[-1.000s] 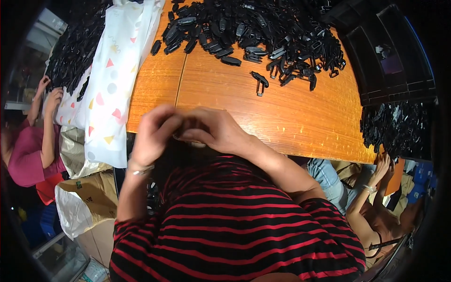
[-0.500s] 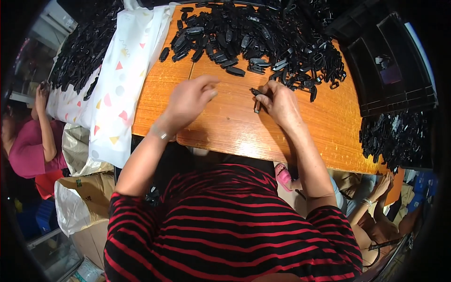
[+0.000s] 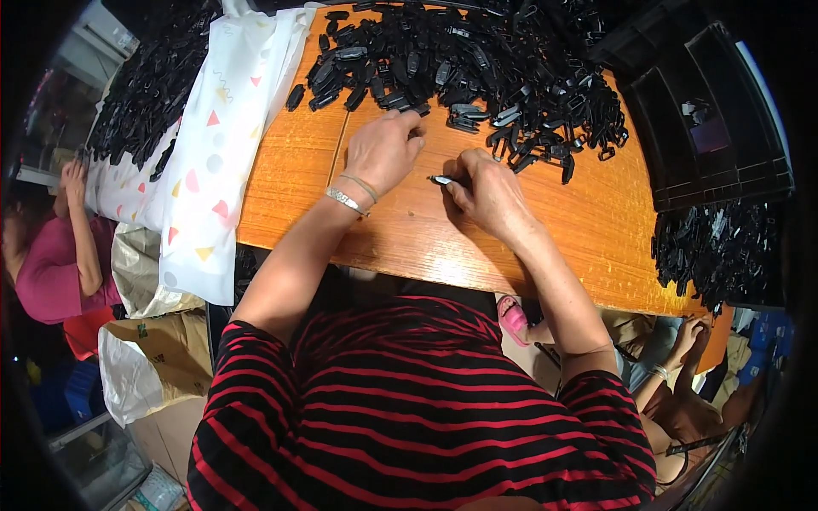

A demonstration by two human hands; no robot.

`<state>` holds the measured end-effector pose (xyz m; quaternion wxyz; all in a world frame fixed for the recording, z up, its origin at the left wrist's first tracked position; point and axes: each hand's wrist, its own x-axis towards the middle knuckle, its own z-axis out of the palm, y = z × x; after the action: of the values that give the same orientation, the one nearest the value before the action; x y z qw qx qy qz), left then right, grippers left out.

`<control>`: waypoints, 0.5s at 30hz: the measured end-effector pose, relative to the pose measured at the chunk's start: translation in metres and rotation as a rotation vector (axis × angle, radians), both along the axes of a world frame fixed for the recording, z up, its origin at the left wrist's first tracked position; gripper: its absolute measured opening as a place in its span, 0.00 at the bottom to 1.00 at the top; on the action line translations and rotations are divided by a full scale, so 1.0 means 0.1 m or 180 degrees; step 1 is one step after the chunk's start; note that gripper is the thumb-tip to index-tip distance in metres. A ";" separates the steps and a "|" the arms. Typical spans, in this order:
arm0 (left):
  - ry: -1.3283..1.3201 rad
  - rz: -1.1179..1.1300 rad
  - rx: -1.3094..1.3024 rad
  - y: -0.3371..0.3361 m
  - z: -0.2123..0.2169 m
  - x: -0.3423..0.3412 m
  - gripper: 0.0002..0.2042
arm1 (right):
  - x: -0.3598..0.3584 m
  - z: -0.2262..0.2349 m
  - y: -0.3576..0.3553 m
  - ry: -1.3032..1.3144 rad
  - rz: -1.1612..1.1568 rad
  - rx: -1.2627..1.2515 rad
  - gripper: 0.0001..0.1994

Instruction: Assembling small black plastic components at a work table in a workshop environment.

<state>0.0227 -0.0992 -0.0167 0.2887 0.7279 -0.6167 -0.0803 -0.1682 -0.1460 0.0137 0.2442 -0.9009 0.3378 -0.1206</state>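
Observation:
A small black plastic piece with a shiny pale face (image 3: 440, 180) sticks out from between the thumb and fingers of my right hand (image 3: 490, 187), just above the orange wooden table (image 3: 400, 247). My left hand (image 3: 381, 153), with bands at the wrist, is at the near edge of a heap of black plastic pieces (image 3: 477, 64). Its fingers are curled together and whatever lies between them is hidden. One dark piece (image 3: 417, 109) shows just beyond its knuckles.
White patterned sheeting (image 3: 200, 162) lies along the table's left side, with more black pieces (image 3: 149, 102) beyond it. A black crate (image 3: 716, 119) stands at right above another heap (image 3: 716, 247). Other people's arms (image 3: 81, 213) show at both sides.
My left hand has moved forward and right to the heap, its fingers now over where a loose piece lay. My right hand has shifted slightly left and turned the piece it holds.

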 end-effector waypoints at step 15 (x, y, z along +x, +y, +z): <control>0.0396 -0.0072 -0.0112 0.22 -0.04 0.07 0.10 | 0.18 0.25 0.08 0.0524 0.0370 0.0696 0.05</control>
<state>0.0302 -0.0772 -0.0212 0.3383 0.7093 -0.6071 -0.1177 -0.1499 -0.1382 0.0382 0.3190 -0.8938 0.3151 0.0056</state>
